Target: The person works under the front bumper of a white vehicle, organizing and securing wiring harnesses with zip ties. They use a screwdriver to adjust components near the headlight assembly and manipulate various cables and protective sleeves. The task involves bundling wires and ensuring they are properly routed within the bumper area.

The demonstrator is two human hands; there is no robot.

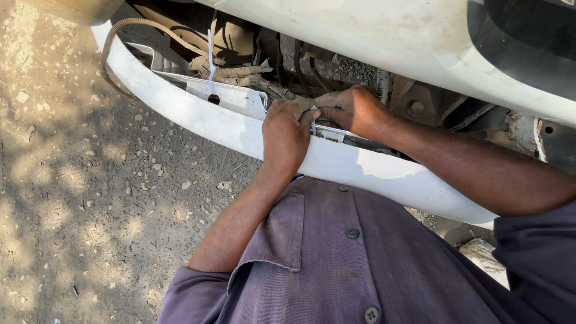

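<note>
A white vehicle bumper [198,117] curves across the middle of the head view, hanging below the white body panel [384,36]. My left hand [287,133] rests over the bumper's upper edge, fingers curled on a thin white cable tie [313,124]. My right hand [351,109] meets it from the right, pinching the same tie between fingertips. A second white cable tie [210,66] stands upright further left, looped through a hole in the bumper bracket. Behind the bumper lie dusty wrapped wiring [240,75] and dark engine-bay parts.
A ribbed tan hose [129,27] arcs over the bumper's left end. Sandy, pebbled ground [78,180] with dappled shade fills the left. My purple buttoned shirt [342,258] covers the lower middle. A dark window or trim [528,42] sits top right.
</note>
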